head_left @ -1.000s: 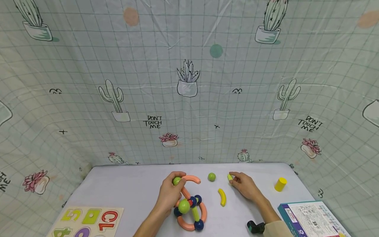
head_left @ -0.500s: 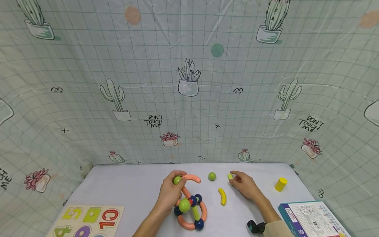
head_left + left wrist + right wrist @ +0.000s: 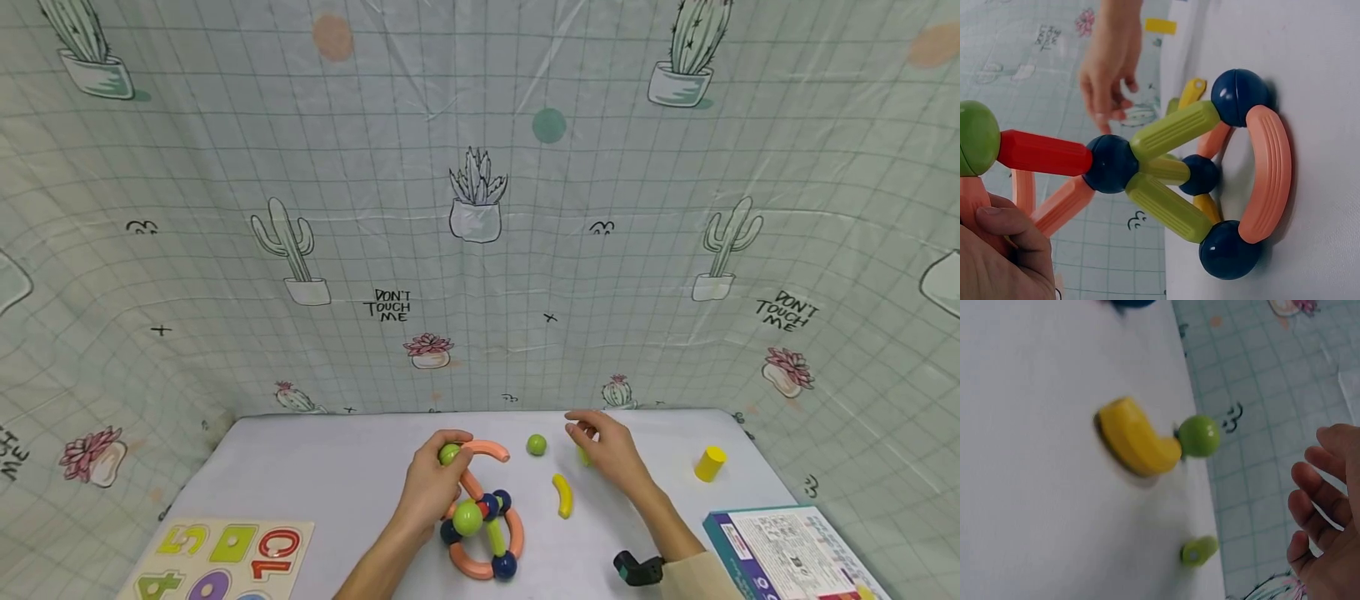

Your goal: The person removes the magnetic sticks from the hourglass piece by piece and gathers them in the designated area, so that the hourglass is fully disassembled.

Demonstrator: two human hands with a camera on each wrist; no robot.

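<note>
My left hand grips the upper part of a magnetic ball-and-rod structure, near a green ball and an orange curved rod. In the left wrist view the thumb presses an orange rod; navy balls, a red rod and green rods make up the frame, whose base rests on the table. My right hand hovers with loosely bent fingers, holding nothing. Below it lies a short green rod, partly hidden in the head view. A yellow curved rod and a loose green ball lie nearby.
A yellow cylinder stands at the far right of the white table. Nearer are a boxed set at right and a number puzzle board at left. A cactus-print cloth rises behind the table.
My right hand has let go of the short green rod and risen away from it, fingers spread apart. My left hand and the structure have stayed almost still.
</note>
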